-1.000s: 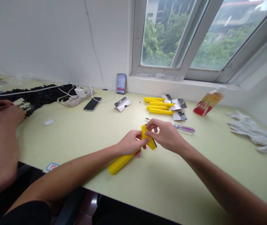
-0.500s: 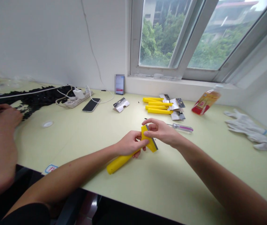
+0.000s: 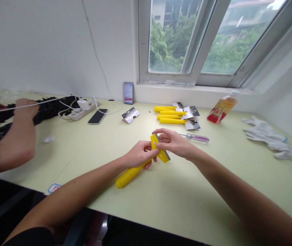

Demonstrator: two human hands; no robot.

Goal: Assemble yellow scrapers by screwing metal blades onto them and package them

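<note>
A yellow scraper (image 3: 130, 176) with a grey blade edge is held just above the table, its handle slanting down toward the front left. My left hand (image 3: 140, 154) is closed round the neck of the scraper, thumb on the head. With thumb and fingers, my right hand (image 3: 174, 143) grips the scraper's head at the blade side; some of its fingertips are hidden behind the head. Beyond my right hand lies a screwdriver (image 3: 197, 138) with a clear and purple handle. Several yellow scrapers (image 3: 171, 121) with card labels lie farther back.
A folded card (image 3: 130, 115), a phone (image 3: 98, 116) and a power strip (image 3: 80, 111) lie toward the back left. An orange-liquid bottle (image 3: 221, 107) and white gloves (image 3: 266, 136) are on the right. At left, a co-worker's hand (image 3: 26, 107) is over black pieces (image 3: 45, 111).
Both my hands keep hold of the scraper, whose head has turned slightly to show its face with screw spots. The co-worker's arm has moved farther over the black pieces.
</note>
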